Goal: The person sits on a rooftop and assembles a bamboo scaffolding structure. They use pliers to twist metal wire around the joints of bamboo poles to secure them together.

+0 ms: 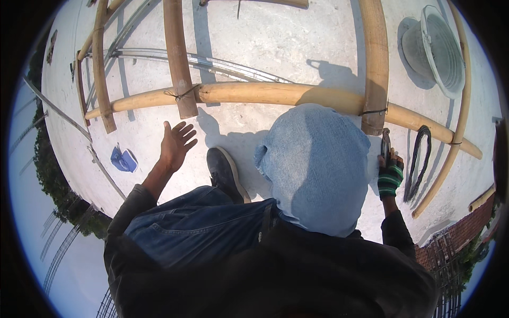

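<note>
My left hand (177, 146) is bare and raised over the pale floor, fingers spread, with nothing in it. It is below the lower end of an upright bamboo pole (179, 58), which is tied with dark wire to a long crosswise bamboo pole (249, 93). On my right hand (391, 175) is a green-and-black striped glove with bare fingertips. Its fingers are closed around dark metal pliers (386, 140), just below a second wire-tied pole (374, 63). A looped bundle of black tie wire (419, 164) is beside this hand, close to the crosswise pole.
A round grey basin (442, 53) is at the far right. Thin metal rods (233, 66) lie beyond the crosswise pole. A blue-and-white packet (124, 159) is on the floor at left. Light blue denim (318, 169) bulges in the middle, and my dark shoe (225, 172) is left of it.
</note>
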The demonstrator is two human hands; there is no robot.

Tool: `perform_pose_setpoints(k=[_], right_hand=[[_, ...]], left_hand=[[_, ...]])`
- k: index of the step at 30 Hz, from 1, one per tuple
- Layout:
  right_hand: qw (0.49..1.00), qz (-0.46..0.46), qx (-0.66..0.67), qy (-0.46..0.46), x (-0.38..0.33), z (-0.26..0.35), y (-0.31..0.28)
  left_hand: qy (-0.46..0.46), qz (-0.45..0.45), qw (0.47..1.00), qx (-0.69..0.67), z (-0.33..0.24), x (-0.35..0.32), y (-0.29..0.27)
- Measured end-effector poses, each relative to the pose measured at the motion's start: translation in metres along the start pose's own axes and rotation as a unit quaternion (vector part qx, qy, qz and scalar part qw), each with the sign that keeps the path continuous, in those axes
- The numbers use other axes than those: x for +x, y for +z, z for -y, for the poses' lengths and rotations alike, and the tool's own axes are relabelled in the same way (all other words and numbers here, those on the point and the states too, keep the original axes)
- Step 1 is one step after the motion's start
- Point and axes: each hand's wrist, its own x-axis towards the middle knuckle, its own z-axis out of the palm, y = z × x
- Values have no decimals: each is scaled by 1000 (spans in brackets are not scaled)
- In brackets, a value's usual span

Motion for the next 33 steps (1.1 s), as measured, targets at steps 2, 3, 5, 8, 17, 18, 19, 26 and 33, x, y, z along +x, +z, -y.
perform_pose_setpoints(k=[2, 3, 5, 8, 17, 18, 19, 26, 33], right_hand=[[1000, 2, 3, -16, 3, 0, -1], [1000, 26, 15, 4, 4, 2, 3], [998, 56, -17, -35, 2, -1, 12], [984, 155, -87, -32, -16, -11, 23], [969, 175, -171, -13, -43, -28, 19], [972, 167, -166, -2, -47, -28, 12], [974, 157, -163, 8, -50, -28, 4], [988, 13, -104, 113, -57, -1, -89], [978, -172, -103, -59, 59, 158, -259]], left_hand=[[-22, -52, 998, 9, -7, -13, -8], [-38, -90, 995, 10, -12, -15, -11], [-26, -95, 995, -17, -22, -7, -13], [-38, 11, 998, -39, -31, 8, -5], [-61, 88, 994, -31, -46, 44, -46], [-56, 108, 992, -34, -45, 47, -53], [-53, 132, 989, -46, -43, 50, -57], [27, 223, 942, -251, -9, 68, -15], [16, 311, 902, -299, -12, 104, -4]])
